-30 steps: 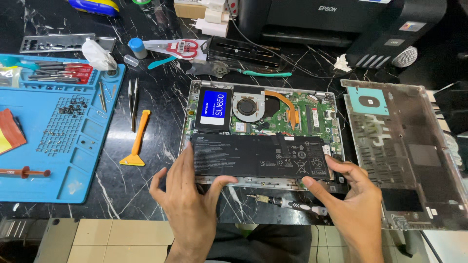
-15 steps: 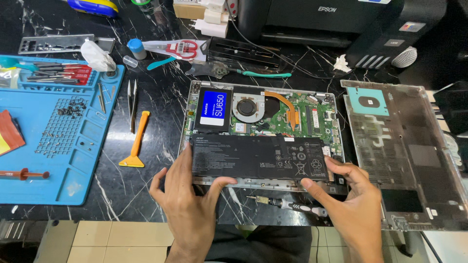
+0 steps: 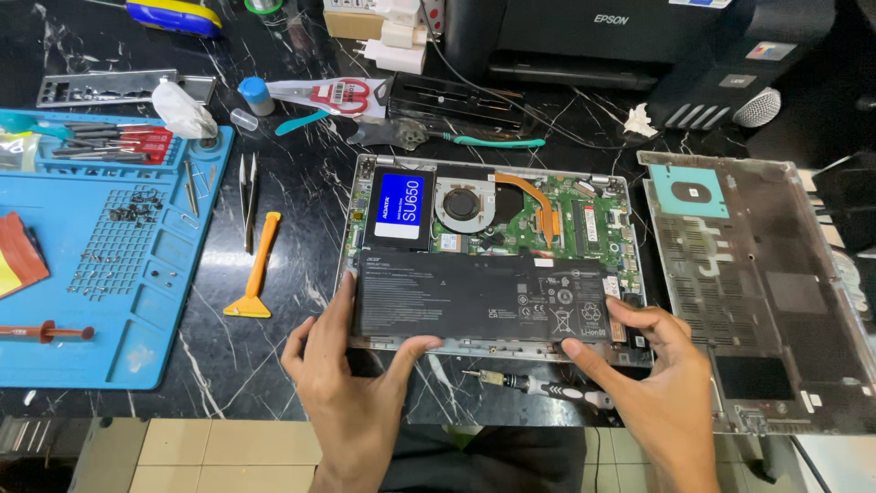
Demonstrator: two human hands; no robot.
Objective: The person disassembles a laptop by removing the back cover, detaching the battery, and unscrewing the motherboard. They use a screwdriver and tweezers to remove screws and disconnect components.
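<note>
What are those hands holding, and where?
The flat black battery of the opened laptop: left hand at its lower-left corner, right hand at its lower-right corner.

two hands (image 3: 351,393) on one opened laptop (image 3: 493,251), one black battery (image 3: 479,297), one fan (image 3: 464,204), one removed bottom cover (image 3: 757,283), one blue mat (image 3: 109,265), one orange pry tool (image 3: 257,267), one screwdriver (image 3: 538,388), one printer (image 3: 630,41).

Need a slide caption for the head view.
Both hands, left and right, grip the black battery in an opened laptop.
</note>
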